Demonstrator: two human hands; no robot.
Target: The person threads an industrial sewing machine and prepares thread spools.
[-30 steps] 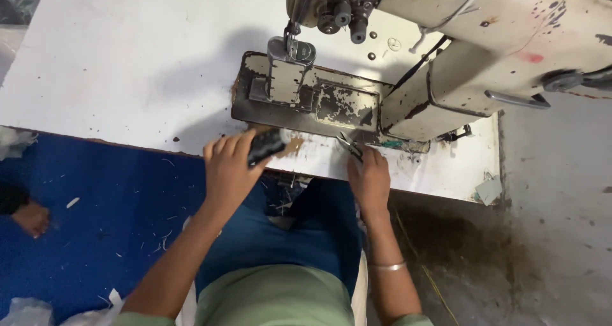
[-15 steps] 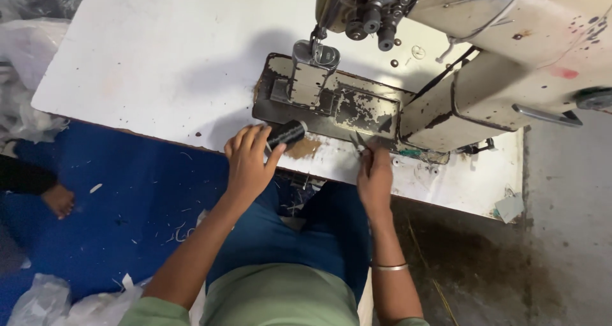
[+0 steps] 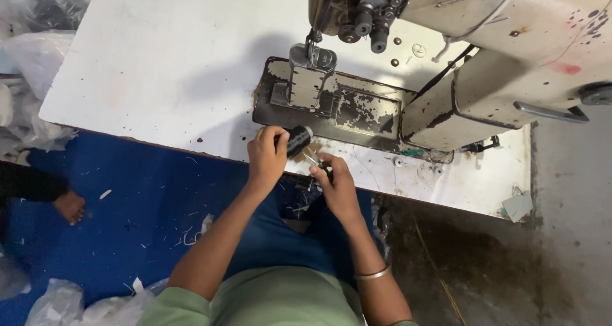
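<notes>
White desk [image 3: 159, 64] sits under the big sewing machine [image 3: 459, 51]. My left hand [image 3: 266, 155] fingers grip a small black spool [image 3: 298, 140] at the desk edge. My right hand [image 3: 335, 182] pinches little snips [image 3: 312, 160]. The spool could slip and roll off.

I see a white table [image 3: 159, 64], scuffed and specked along its near edge. A worn sewing machine [image 3: 484, 51] stands on its right half, the chipped dark base plate [image 3: 357, 112] flat on the top. Near the right corner lies a pale scrap [image 3: 517, 206]. Below, a blue floor [image 3: 127, 198] carries white bits and plastic bags [image 3: 32, 64].
</notes>
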